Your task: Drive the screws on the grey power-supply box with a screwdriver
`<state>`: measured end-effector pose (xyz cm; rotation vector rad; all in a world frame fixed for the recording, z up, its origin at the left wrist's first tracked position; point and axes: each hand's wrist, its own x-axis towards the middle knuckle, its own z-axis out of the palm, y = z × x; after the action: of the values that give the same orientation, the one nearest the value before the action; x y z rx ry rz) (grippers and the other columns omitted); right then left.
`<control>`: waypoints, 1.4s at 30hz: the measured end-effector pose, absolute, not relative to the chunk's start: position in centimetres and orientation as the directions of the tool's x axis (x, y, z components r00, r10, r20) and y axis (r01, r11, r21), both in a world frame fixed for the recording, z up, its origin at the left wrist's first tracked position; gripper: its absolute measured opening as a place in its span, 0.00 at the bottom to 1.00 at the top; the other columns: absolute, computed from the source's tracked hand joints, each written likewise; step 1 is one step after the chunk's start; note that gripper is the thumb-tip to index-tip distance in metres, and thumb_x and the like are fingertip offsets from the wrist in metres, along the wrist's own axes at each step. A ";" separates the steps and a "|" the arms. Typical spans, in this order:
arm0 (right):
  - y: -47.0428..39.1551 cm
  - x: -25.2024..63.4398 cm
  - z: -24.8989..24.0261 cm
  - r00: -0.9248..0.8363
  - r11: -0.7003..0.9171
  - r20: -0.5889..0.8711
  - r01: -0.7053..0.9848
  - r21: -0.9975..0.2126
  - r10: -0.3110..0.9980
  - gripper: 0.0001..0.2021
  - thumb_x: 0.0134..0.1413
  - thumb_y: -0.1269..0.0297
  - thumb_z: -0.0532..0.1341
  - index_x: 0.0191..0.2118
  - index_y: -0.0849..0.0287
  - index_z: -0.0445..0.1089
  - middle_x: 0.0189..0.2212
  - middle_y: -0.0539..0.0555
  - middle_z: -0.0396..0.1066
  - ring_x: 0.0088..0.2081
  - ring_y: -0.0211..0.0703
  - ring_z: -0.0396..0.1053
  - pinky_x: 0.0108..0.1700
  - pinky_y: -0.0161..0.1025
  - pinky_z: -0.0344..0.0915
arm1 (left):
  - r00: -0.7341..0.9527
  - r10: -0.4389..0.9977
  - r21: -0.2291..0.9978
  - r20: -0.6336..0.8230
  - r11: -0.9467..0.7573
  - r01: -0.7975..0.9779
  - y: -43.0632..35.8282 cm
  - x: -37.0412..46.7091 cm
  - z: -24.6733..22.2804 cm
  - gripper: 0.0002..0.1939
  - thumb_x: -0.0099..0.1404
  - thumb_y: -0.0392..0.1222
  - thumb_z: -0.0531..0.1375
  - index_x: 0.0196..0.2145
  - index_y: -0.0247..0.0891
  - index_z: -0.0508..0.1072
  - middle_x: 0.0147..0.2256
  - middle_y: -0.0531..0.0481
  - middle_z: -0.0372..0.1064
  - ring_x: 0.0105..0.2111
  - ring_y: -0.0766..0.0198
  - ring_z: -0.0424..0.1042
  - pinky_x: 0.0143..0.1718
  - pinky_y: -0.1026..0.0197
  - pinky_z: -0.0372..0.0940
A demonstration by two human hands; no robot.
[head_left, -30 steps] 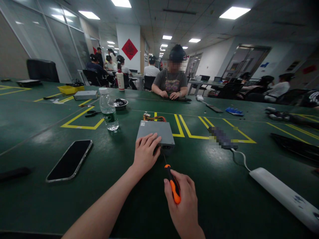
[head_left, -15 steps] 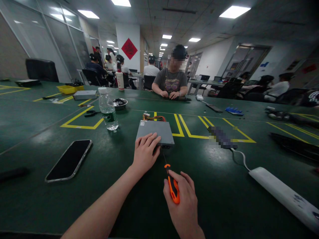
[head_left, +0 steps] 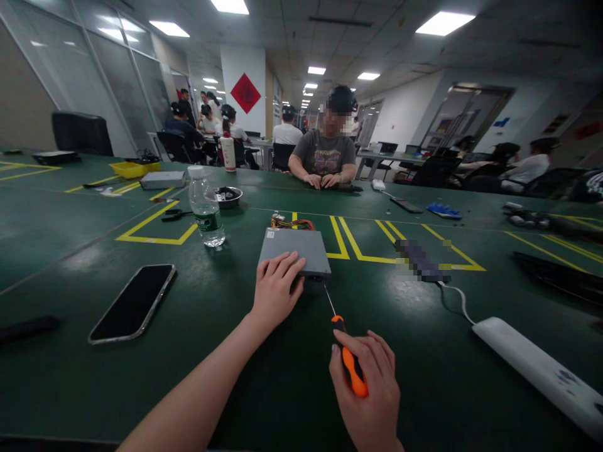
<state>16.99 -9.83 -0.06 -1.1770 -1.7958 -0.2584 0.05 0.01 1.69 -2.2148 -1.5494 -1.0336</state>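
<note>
A grey metal computer power supply (head_left: 301, 246) lies flat on the green table, a bundle of coloured cables (head_left: 292, 222) coming out of its far side. My left hand (head_left: 279, 284) grips its near left part, fingers on the top and thumb against the front face. In my right hand (head_left: 370, 376) is an orange and black screwdriver (head_left: 353, 367), its handle between thumb and fingers. The thin shaft points up and left to the right end of the power supply's front face. Whether the tip touches a screw is too small to tell.
Left of the power supply stand a water bottle (head_left: 205, 210) and a metal bowl (head_left: 229, 197). A phone (head_left: 133, 303) lies nearer on the left. A white power strip (head_left: 532, 367) with a cable lies on the right. A person (head_left: 325, 157) sits across the table.
My right hand has moved right with the screwdriver, whose tip has shifted from the middle of the front face towards its right end. My left hand stays on the power supply.
</note>
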 end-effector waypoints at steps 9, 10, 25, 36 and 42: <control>-9.6 17.0 0.1 -0.076 0.499 0.790 0.811 -0.306 0.608 0.09 0.54 0.68 0.56 0.42 0.57 0.65 0.29 0.50 0.66 0.32 0.39 0.65 0.48 0.49 0.60 | 0.181 0.717 0.198 0.674 -0.411 0.890 0.0 0.1 1.7 0.16 0.63 0.41 0.53 0.50 0.45 0.65 0.52 0.50 0.65 0.53 0.56 0.61 0.50 0.50 0.52; -9.6 17.1 0.0 -0.075 0.499 0.790 0.810 -0.308 0.609 0.09 0.54 0.68 0.56 0.42 0.57 0.65 0.29 0.50 0.66 0.32 0.39 0.65 0.48 0.49 0.60 | 0.183 0.717 0.198 0.673 -0.412 0.889 0.0 0.1 1.7 0.16 0.63 0.41 0.52 0.50 0.45 0.65 0.52 0.50 0.64 0.53 0.56 0.60 0.50 0.49 0.52; -9.5 17.0 -0.2 -0.062 0.491 0.754 0.793 -0.360 0.654 0.10 0.55 0.61 0.56 0.43 0.56 0.65 0.32 0.52 0.67 0.37 0.43 0.66 0.45 0.47 0.61 | 0.181 0.720 0.183 0.670 -0.397 0.899 0.0 0.2 1.6 0.16 0.64 0.42 0.52 0.49 0.45 0.65 0.53 0.51 0.64 0.53 0.57 0.60 0.51 0.50 0.51; -9.6 16.7 -0.5 -0.085 0.507 0.792 0.808 -0.300 0.604 0.08 0.53 0.68 0.56 0.41 0.58 0.63 0.29 0.50 0.66 0.33 0.41 0.66 0.44 0.47 0.62 | 0.185 0.719 0.185 0.670 -0.403 0.896 0.0 0.1 1.6 0.16 0.63 0.41 0.53 0.50 0.45 0.65 0.53 0.50 0.64 0.53 0.57 0.60 0.51 0.50 0.52; -9.6 16.4 -0.3 -0.127 0.481 0.754 0.834 -0.271 0.645 0.07 0.53 0.70 0.54 0.37 0.55 0.67 0.28 0.51 0.62 0.33 0.42 0.63 0.38 0.44 0.63 | 0.181 0.721 0.191 0.669 -0.401 0.896 0.0 0.1 1.6 0.16 0.63 0.41 0.53 0.50 0.46 0.65 0.53 0.51 0.64 0.53 0.58 0.60 0.51 0.50 0.52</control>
<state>16.43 -9.59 -0.26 -1.2395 -1.8490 -0.2715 0.15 -0.01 1.56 -2.2119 -1.5549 -1.0331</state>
